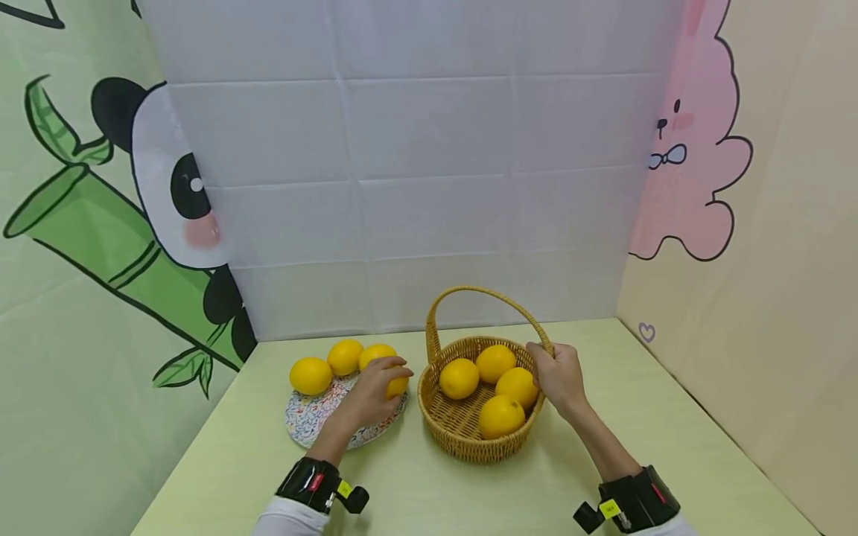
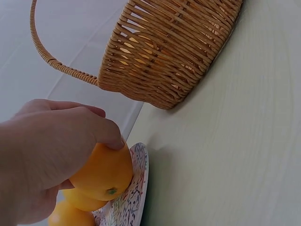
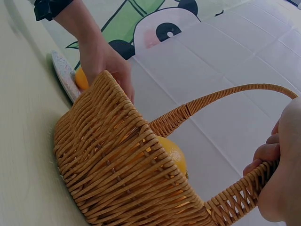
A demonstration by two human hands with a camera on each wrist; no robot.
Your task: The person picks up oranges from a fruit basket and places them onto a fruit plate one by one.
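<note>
My left hand [image 1: 372, 394] grips an orange [image 2: 106, 172] at the right side of a round speckled plate [image 1: 307, 418], thumb and fingers curled round it. In the left wrist view this fruit appears to touch the plate. Several more oranges [image 1: 311, 376] sit along the plate's back and left side. To the right stands a wicker basket [image 1: 462, 444] on the table, with several oranges [image 1: 501, 417] inside. My right hand [image 1: 561, 374] holds the base of its arched handle [image 1: 479, 289] on the right side. The left hand is partly hidden behind the basket in the right wrist view.
Both plate and basket rest on a pale table [image 1: 429, 499]. A white cloth wall [image 1: 429, 164] rises behind them. Side walls carry a printed panda [image 1: 167, 216] on the left and a pink animal [image 1: 697, 164] on the right.
</note>
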